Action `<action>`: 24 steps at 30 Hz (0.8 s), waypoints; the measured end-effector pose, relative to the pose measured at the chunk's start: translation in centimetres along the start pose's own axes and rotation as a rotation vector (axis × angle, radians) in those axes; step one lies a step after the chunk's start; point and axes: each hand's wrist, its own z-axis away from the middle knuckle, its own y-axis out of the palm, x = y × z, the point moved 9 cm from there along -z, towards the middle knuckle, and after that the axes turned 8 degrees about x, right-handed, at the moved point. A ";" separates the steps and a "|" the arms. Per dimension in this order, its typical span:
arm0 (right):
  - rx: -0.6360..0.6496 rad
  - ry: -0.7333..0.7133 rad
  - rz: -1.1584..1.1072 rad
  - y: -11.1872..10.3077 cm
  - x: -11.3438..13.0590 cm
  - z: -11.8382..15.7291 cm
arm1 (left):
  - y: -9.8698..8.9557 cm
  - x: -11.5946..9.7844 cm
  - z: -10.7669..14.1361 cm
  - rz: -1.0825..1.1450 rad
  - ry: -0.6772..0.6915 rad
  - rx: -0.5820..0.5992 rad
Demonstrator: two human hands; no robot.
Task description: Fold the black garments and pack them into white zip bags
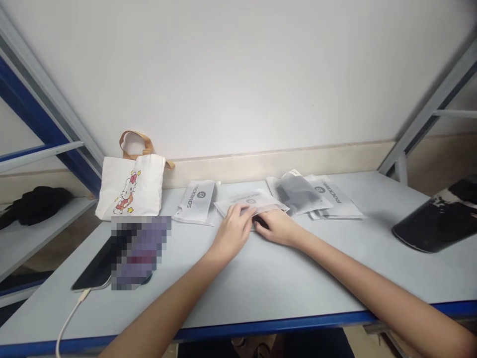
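Note:
A frosted plastic bag (238, 198) with printed lettering lies in front of me on the desk. The fingers of my left hand (233, 227) are closed on its near edge. My right hand (278, 227) reaches under the upper layer of the bag at its open edge, its fingertips hidden there. Between the right thumb and fingers shows part of a black item (262, 222), whose kind I cannot make out. Another frosted bag (199, 201) lies to the left, and several more bags (298, 194) with dark contents overlap to the right.
A white tote bag (143, 186) with a cartoon cat stands at the back left. A phone (97, 263) on a white cable (69, 315) lies before it, beside a pixelated purple patch. A black cylindrical object (428, 223) is at the right. Metal frames flank the desk (298, 293).

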 end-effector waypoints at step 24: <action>-0.025 0.181 0.003 -2.7 -3.4 1.4 | -1.0 4.2 0.0 0.104 -0.107 0.048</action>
